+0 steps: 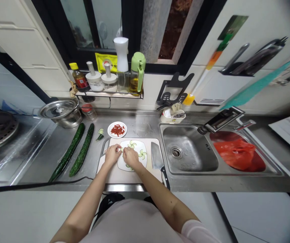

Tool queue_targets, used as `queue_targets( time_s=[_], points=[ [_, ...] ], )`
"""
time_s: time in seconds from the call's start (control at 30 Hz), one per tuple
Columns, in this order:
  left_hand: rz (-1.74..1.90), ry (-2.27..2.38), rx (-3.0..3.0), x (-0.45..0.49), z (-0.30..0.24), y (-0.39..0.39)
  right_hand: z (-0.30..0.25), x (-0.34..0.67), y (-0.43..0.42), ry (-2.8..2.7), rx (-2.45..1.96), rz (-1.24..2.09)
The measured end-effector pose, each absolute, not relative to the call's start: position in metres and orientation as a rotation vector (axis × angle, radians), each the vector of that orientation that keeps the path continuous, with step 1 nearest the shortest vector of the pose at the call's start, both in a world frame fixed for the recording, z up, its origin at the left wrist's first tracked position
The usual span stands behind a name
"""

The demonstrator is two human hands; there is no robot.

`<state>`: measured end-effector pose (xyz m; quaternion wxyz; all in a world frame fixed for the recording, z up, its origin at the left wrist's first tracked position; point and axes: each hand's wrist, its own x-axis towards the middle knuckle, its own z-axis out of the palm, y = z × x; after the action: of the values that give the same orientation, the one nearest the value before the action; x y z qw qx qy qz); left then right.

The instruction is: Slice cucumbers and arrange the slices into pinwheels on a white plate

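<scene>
Both my hands work over a white plate (142,145) that lies on a pale cutting board (114,175). Thin cucumber slices (142,154) are laid along the plate's rim. My left hand (112,154) and my right hand (130,157) meet at the plate's near left side, with the fingers of each pinched on a cucumber slice. A cleaver (157,159) lies flat on the board's right side, handle toward me. Two whole cucumbers (82,151) lie on the steel counter to the left. A small dish of chopped red pieces (117,130) stands behind the board.
A steel sink (189,153) sits to the right, with a red bag (236,153) in the basin beyond it. A lidded steel pot (60,112) stands at back left. A rack of oil and seasoning bottles (109,79) hangs on the wall. Cucumber ends (100,134) lie behind the board.
</scene>
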<state>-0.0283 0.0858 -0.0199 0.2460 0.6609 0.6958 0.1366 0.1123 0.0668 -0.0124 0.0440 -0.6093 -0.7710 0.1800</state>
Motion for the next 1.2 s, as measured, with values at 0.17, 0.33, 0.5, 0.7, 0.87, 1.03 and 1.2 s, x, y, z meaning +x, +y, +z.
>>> queue_targets(
  time_s=[0.17,0.33,0.5,0.7,0.87,1.03,1.2],
  points=[
    [0.369,1.861,1.841,-0.0288,-0.0197,0.0847,-0.013,0.1149,0.0617,-2.439,-1.819,0.511],
    [0.375,1.857,1.841,-0.0288,-0.0206,0.0846,-0.0136,0.1147,0.0608,-2.473,-1.804,0.523],
    [0.372,1.88,1.827,-0.0287,-0.0215,0.0847,-0.0122,0.1129,0.0614,-2.469,-1.817,0.56],
    [0.369,1.89,1.834,-0.029,-0.0228,0.0849,-0.0128,0.1114,0.0602,-2.463,-1.83,0.54],
    [0.367,1.903,1.82,-0.0271,-0.0204,0.0838,-0.0115,0.1102,0.0591,-2.445,-1.861,0.548],
    [0.379,1.925,1.792,-0.0247,-0.0198,0.0822,-0.0118,0.109,0.0593,-2.442,-1.865,0.551],
    [0.409,1.932,1.777,-0.0231,-0.0215,0.0817,-0.0139,0.1082,0.059,-2.442,-1.863,0.523]
  ],
)
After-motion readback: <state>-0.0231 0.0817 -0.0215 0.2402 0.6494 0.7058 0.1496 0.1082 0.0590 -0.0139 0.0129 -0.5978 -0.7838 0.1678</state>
